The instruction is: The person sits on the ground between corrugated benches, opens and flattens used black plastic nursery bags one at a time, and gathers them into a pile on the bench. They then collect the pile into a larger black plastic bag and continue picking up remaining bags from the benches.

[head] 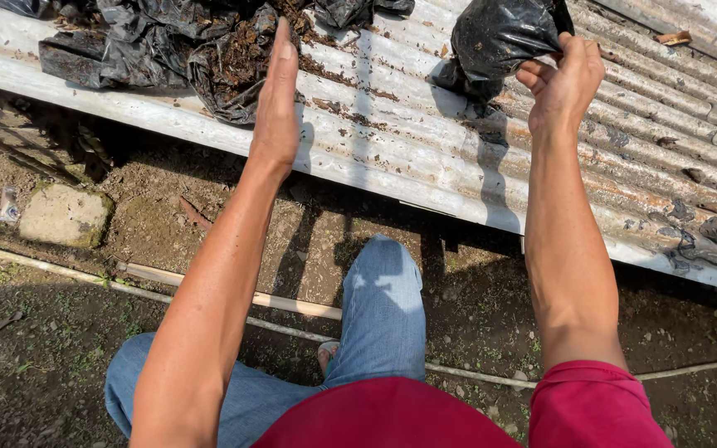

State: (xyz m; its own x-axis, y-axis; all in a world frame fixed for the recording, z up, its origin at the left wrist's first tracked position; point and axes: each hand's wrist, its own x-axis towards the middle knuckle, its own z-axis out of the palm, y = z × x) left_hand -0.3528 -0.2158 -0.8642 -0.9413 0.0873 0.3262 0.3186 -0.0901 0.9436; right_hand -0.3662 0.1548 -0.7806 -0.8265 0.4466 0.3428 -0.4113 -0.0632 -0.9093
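Observation:
My right hand (563,79) pinches the rim of a small black plastic bag (495,37) and holds it up over a rusty corrugated metal sheet (425,149). My left hand (278,95) is stretched out flat with straight fingers, edge-on, reaching toward a pile of crumpled black plastic bags (168,54) with brown soil on them. The left hand holds nothing. Loose soil (342,112) is scattered across the sheet between the two hands.
The sheet lies on bare ground (60,348). A flat stone (64,214) sits at the left. A thin pipe (43,265) and a wooden stick (234,292) run across the dirt. My knee in blue jeans (383,299) points at the sheet.

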